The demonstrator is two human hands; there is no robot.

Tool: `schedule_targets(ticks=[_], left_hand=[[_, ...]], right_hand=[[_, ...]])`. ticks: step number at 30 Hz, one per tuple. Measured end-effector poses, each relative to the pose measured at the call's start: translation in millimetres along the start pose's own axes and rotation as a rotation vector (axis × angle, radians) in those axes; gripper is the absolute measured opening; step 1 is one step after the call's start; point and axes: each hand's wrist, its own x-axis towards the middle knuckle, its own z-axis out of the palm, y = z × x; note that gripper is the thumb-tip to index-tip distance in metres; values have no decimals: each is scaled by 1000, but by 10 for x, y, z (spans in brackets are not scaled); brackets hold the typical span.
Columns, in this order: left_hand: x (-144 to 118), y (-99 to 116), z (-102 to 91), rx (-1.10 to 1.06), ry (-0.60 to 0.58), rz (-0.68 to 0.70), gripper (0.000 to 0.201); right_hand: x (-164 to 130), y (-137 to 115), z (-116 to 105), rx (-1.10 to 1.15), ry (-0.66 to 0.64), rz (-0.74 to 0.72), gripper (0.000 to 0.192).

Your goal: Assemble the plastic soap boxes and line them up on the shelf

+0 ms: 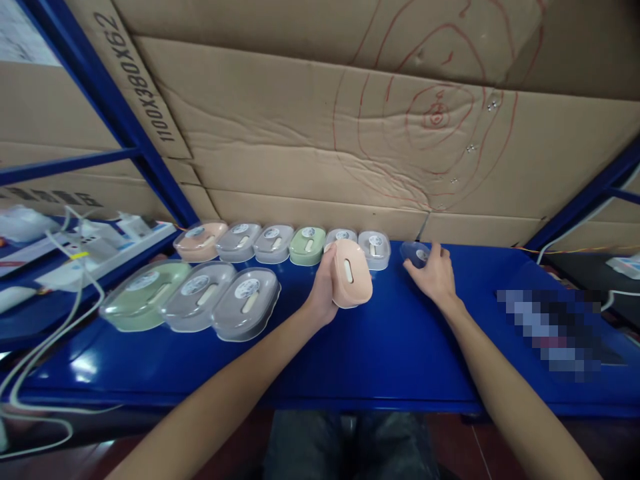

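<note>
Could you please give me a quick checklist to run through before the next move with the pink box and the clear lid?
1. Left hand grips the pink box, lifted and tilted off the blue table: ok.
2. Right hand touches the clear lid lying on the table: ok.
3. Lid actually grasped: cannot tell.
4. Pink box already covered: not ok, no lid on it.
5. Back row of boxes and front row of three lidded: ok.

Glossy blue shelf (390, 347) with two rows of lidded boxes (240, 293) and white cables (45, 347).
</note>
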Motion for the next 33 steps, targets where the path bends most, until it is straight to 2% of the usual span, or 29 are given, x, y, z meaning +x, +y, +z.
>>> schedule_targets(ticks=[2, 4, 7, 9, 13, 15, 28, 33], left_hand=[[0, -7, -2, 10, 21, 19, 58], [1, -21, -6, 19, 50, 37, 62], [5, -56, -8, 25, 98, 57, 66], [0, -84, 4, 23, 122, 78, 66], [-48, -127, 62, 22, 43, 151, 67], [-79, -142, 89, 28, -2, 169, 71], [-84, -216, 81, 104, -33, 232, 68], [-72, -224, 56, 109, -28, 207, 66]], right_hand=[[-18, -63, -29, 193, 98, -6, 88], [-88, -163, -40, 442, 130, -30, 84], [-300, -368, -34, 789, 30, -129, 72], [-485, -511, -30, 865, -40, -231, 66], [-812, -710, -29, 771, -89, -445, 67], [-906, -753, -24, 723, -111, -496, 69], [-974, -787, -9, 622, -111, -563, 72], [-985, -791, -4, 614, -127, -563, 73]])
